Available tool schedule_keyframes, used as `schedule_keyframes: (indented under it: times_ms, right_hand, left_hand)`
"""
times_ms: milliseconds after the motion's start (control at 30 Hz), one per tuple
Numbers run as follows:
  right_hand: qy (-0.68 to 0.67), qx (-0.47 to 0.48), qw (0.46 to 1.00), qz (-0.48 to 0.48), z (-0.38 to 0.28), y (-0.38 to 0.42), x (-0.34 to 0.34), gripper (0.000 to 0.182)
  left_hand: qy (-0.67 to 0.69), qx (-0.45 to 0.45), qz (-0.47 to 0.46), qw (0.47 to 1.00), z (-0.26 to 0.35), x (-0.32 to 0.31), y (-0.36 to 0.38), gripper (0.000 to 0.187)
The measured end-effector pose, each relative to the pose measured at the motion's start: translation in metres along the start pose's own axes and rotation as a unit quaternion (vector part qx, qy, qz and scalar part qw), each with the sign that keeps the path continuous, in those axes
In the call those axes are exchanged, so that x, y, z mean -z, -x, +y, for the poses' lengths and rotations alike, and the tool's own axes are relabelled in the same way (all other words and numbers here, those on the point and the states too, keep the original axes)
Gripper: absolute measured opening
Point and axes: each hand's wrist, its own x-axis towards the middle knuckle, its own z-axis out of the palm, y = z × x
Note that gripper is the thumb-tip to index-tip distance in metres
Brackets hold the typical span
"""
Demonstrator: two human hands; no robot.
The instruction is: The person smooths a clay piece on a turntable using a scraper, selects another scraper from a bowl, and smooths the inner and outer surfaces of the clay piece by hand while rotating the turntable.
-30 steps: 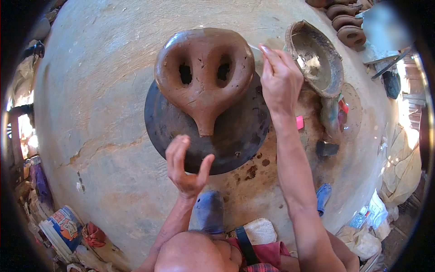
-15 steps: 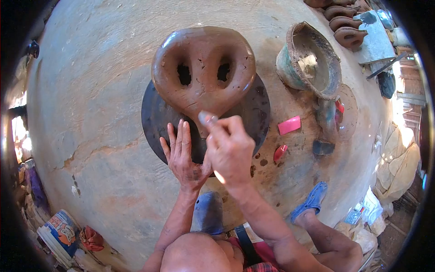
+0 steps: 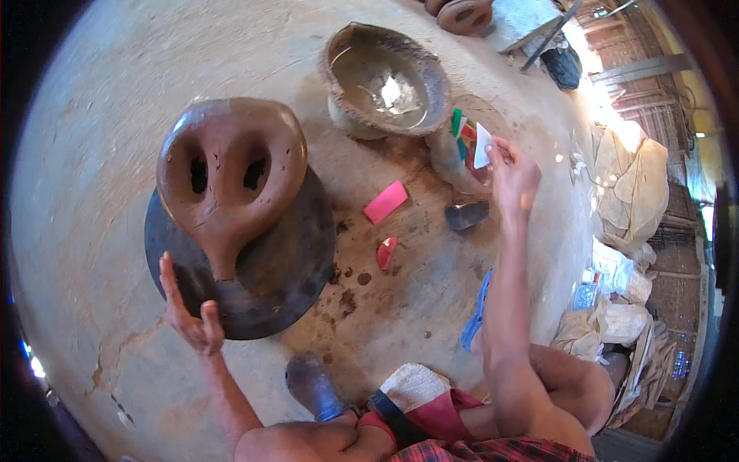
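A wet brown clay piece (image 3: 225, 165) with two oval holes and a tapered lower end rests on a dark round turntable (image 3: 300, 266). My left hand (image 3: 192, 312) is at the turntable's lower left rim, fingers extended and thumb apart, holding nothing. Off to the right, my right hand (image 3: 514, 173) pinches a thin white scraper-like piece (image 3: 483, 146) between thumb and fingers. Just beside that piece is a clay-coloured holder (image 3: 450, 162) with green and red flat pieces in it.
A rough-rimmed bowl of murky water (image 3: 369, 85) stands beyond the holder. On the floor lie a pink rectangular piece (image 3: 385, 202), a red piece (image 3: 386, 252) and a dark block (image 3: 466, 216). Sacks (image 3: 635, 181) line the right wall; more clay pieces (image 3: 464, 15) sit at the top.
My right hand has moved from the clay's tapered end to the holder at right and now has a white piece. My left hand has shifted to the turntable's rim. The view has turned right.
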Motion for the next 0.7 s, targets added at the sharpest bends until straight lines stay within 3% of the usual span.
schedule_keyframes:
  times_ms: [67,267,300,367,400,433,567,633,700]
  right_hand:
    - [0.206,0.072,0.975,-0.032,0.082,-0.066,-0.016,0.032]
    - [0.367,0.050,0.925,-0.091,0.134,-0.100,-0.083,0.021]
    - [0.328,0.008,0.940,-0.097,0.147,-0.108,-0.093,0.019]
    - [0.318,0.041,0.938,-0.132,0.170,-0.126,-0.093,0.024]
    - [0.278,0.007,0.953,-0.123,0.094,-0.093,-0.064,0.024]
    - [0.298,0.032,0.950,-0.087,0.080,-0.085,-0.052,0.026]
    - [0.273,0.126,0.953,-0.037,0.112,-0.107,-0.034,0.022]
    - [0.056,0.171,0.983,0.026,0.042,-0.075,-0.040,0.018]
    - [0.009,0.228,0.972,-0.049,-0.055,-0.020,-0.052,0.018]
  left_hand:
    - [0.035,0.019,-0.007,0.999,-0.011,0.006,-0.014,0.108]
    - [0.043,0.002,-0.031,0.999,-0.035,0.010,-0.041,0.106]
    - [0.056,0.002,-0.032,0.998,-0.038,0.014,-0.041,0.106]
    - [0.055,0.002,-0.032,0.998,-0.035,0.016,-0.042,0.107]
    - [0.052,0.007,-0.027,0.998,-0.034,0.017,-0.041,0.110]
    - [0.042,0.014,-0.023,0.999,-0.029,0.018,-0.040,0.110]
    - [0.017,0.042,-0.002,0.999,-0.017,0.016,-0.026,0.111]
    - [-0.004,0.053,0.008,0.999,-0.010,0.009,-0.015,0.111]
    - [-0.036,0.056,0.027,0.997,-0.004,0.004,-0.005,0.112]
